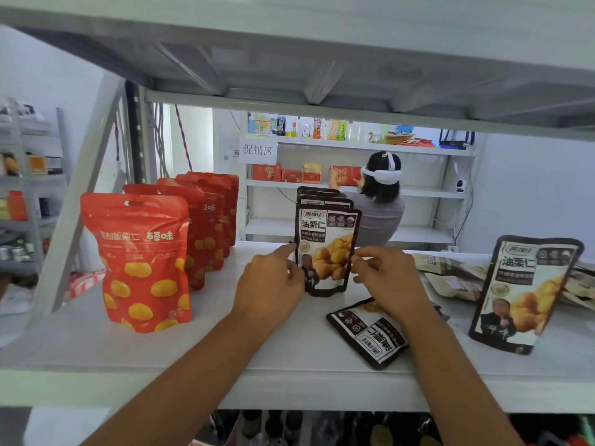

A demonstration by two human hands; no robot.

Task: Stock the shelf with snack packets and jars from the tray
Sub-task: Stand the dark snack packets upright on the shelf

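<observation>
A dark brown chestnut packet [326, 249] stands upright on the white shelf [161, 346], at the front of a short row of like packets behind it. My left hand [273, 284] pinches its lower left edge, forefinger stretched up along the side. My right hand [386, 278] pinches its right edge. Another brown packet [370, 333] lies flat on the shelf under my right wrist. A third brown packet [521, 291] stands tilted at the right. A row of red chestnut packets [141, 262] stands at the left.
Several pale packets [450, 278] lie in a heap at the right, behind the tilted one. The upper shelf board [289, 59] hangs close overhead. Beyond the shelf, a person [380, 201] with a headset handles a red box at another rack. Bottles show below the shelf edge.
</observation>
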